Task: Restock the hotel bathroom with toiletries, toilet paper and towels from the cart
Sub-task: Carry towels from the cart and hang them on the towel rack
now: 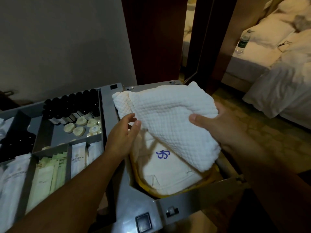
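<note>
A folded white waffle-weave towel is held above the grey cart's right bin. My right hand grips its right edge, thumb on top. My left hand pinches the towel's lower left edge between thumb and fingers. Below the towel, a white cloth bag with a blue mark lies in the yellow-rimmed bin. On the cart's left tray stand dark toiletry bottles, round wrapped soaps and white and green sachets.
A dark wooden door frame stands behind the cart. At the right is an unmade bed with white linen and a water bottle on it. Patterned floor lies between cart and bed.
</note>
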